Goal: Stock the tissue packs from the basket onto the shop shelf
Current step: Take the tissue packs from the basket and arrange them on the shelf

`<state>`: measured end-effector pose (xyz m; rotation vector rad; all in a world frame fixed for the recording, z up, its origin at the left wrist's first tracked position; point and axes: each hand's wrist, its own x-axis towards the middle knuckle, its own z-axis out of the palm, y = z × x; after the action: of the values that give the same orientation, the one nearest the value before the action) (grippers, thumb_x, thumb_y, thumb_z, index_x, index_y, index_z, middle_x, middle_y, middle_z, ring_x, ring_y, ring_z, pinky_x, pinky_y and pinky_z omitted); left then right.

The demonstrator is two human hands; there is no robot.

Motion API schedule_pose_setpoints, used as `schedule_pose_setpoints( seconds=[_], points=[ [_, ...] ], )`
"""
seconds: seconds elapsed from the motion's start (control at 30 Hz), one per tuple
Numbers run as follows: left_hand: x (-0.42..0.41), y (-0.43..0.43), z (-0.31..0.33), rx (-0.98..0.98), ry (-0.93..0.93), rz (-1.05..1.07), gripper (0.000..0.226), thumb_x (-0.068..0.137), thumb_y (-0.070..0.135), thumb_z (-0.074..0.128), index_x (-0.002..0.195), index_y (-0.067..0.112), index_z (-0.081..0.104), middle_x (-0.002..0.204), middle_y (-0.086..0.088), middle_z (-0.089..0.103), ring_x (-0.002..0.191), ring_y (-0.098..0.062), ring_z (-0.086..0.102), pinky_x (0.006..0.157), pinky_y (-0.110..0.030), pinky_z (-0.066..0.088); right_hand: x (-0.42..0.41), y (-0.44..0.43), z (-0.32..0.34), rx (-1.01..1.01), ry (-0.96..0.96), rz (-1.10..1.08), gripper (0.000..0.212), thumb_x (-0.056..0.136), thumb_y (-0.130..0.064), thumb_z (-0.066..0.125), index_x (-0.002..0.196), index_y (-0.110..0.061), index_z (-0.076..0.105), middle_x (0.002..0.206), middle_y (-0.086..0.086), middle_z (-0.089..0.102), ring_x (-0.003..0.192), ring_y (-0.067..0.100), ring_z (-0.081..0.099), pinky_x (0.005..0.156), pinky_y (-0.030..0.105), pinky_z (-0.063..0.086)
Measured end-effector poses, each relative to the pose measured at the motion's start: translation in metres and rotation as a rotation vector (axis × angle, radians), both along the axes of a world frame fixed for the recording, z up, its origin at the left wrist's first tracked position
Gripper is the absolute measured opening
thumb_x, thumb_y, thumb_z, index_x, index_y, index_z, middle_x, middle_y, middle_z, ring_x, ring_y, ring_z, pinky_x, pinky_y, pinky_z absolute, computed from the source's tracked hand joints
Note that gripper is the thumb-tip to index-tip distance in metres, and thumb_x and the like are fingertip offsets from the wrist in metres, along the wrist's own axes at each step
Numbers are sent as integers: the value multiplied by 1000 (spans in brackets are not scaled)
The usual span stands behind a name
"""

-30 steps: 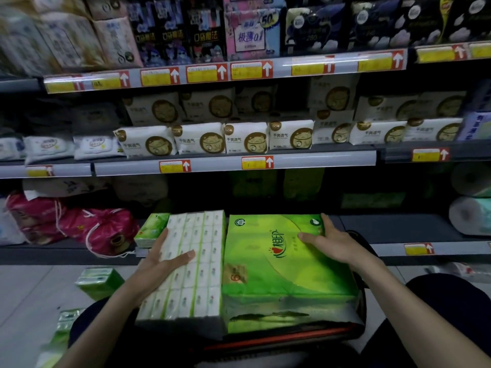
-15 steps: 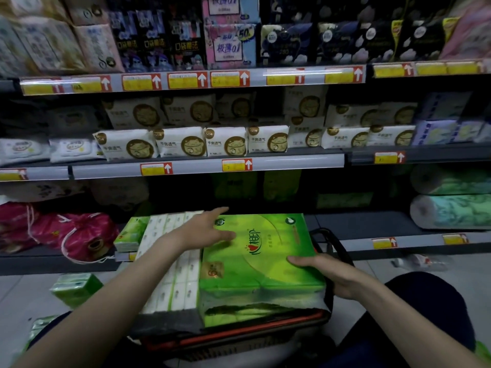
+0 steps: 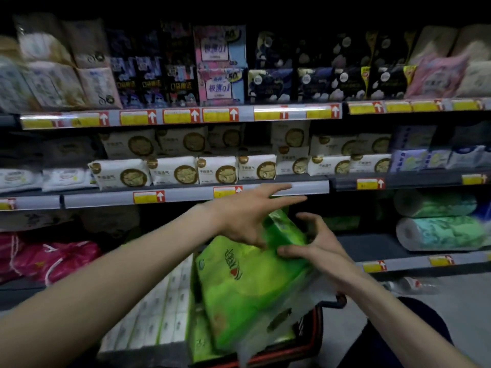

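A big green tissue pack (image 3: 249, 285) is tilted up out of the red-rimmed basket (image 3: 305, 346), its far end raised toward the shelf. My right hand (image 3: 313, 243) grips its upper right edge, thumb pressed on the printed face. My left hand (image 3: 247, 216) hovers over the pack's far end with fingers spread and stretched forward, thumb touching the top face. A white multi-pack of small tissues (image 3: 159, 314) lies in the basket left of the green one. The lowest shelf (image 3: 372, 245) is directly behind the pack.
Green paper rolls (image 3: 438, 232) lie on the lowest shelf at right, pink drawstring bags (image 3: 53, 258) at left. White packs with gold circles (image 3: 172, 171) line the middle shelf above. A plastic bottle (image 3: 414, 284) lies on the floor under the shelf.
The green pack has been lifted and tipped up from lying flat in the basket. My left hand moved from its near corner to its far end; my right hand shifted up its right edge.
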<state>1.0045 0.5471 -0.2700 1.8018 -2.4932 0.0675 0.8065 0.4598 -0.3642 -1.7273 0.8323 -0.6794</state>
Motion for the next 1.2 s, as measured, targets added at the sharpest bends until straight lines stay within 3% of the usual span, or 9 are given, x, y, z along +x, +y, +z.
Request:
schedule_pose_setpoints(
  seconds=[0.1, 0.23, 0.37, 0.5, 0.63, 0.83, 1.0, 1.1, 1.2],
  points=[
    [-4, -10, 38, 19, -134, -62, 136, 63, 44, 96, 166, 25, 10, 170, -5, 17, 154, -21, 20, 125, -28, 17, 8, 0, 50, -288, 123, 180, 105, 51, -37, 104, 137, -36, 43, 124, -19, 61, 115, 3, 61, 93, 25, 52],
    [3, -4, 29, 205, 29, 102, 151, 54, 57, 96, 166, 25, 0, 164, 0, 38, 143, -20, 42, 123, -35, 32, 16, 3, 78, -572, 333, 339, 102, 52, -46, 100, 136, -33, 45, 124, -20, 61, 113, 2, 61, 96, 24, 53],
    [17, 12, -7, 210, 245, 160, 135, 51, 68, 91, 160, 31, 20, 155, 9, 46, 137, -13, 48, 121, -35, 36, 14, 4, 67, -618, 388, 316, 108, 47, -60, 93, 140, -30, 48, 131, -14, 61, 118, 8, 60, 104, 38, 53],
    [6, 18, -21, 116, -29, 184, 128, 55, 77, 85, 156, 22, 30, 148, 2, 46, 138, -21, 42, 122, -44, 28, 11, 8, 63, -681, 428, 289, 121, 48, -68, 87, 154, -32, 40, 145, -11, 58, 130, 14, 58, 108, 42, 51],
    [1, 15, -14, 78, -41, 205, 117, 53, 79, 83, 146, 23, 41, 138, 3, 54, 126, -21, 52, 113, -45, 39, -4, 9, 57, -694, 423, 186, 128, 52, -76, 85, 160, -35, 31, 152, -13, 41, 132, 14, 51, 107, 42, 49],
    [20, 37, 1, -39, 331, 336, 99, 54, 60, 95, 134, 20, 53, 118, 9, 59, 103, -12, 60, 93, -34, 54, -52, -12, 22, -267, 131, 123, 143, 50, -75, 93, 164, -50, 11, 164, -13, 30, 149, 15, 35, 120, 46, 39],
    [65, 73, -16, -205, 630, 578, 102, 52, 62, 96, 138, 25, 54, 120, 10, 64, 103, -8, 64, 93, -34, 56, -59, -33, -15, 144, 88, 82, 160, 36, -69, 100, 167, -37, 14, 168, 5, 36, 149, 25, 43, 118, 50, 41],
    [78, 86, -37, -304, 825, 687, 98, 49, 63, 97, 133, 26, 61, 118, 11, 70, 101, -8, 69, 91, -33, 58, -34, -35, -33, 439, 103, 227, 146, 43, -48, 107, 163, -39, 24, 153, 6, 56, 129, 30, 65, 101, 62, 54],
    [80, 92, -49, -346, 1071, 723, 91, 45, 57, 99, 123, 22, 69, 111, 6, 76, 94, -7, 75, 90, -37, 61, -3, -41, -37, 700, -56, 375, 122, 51, -49, 105, 155, -37, 42, 151, 14, 56, 130, 48, 60, 95, 83, 46]
  ],
)
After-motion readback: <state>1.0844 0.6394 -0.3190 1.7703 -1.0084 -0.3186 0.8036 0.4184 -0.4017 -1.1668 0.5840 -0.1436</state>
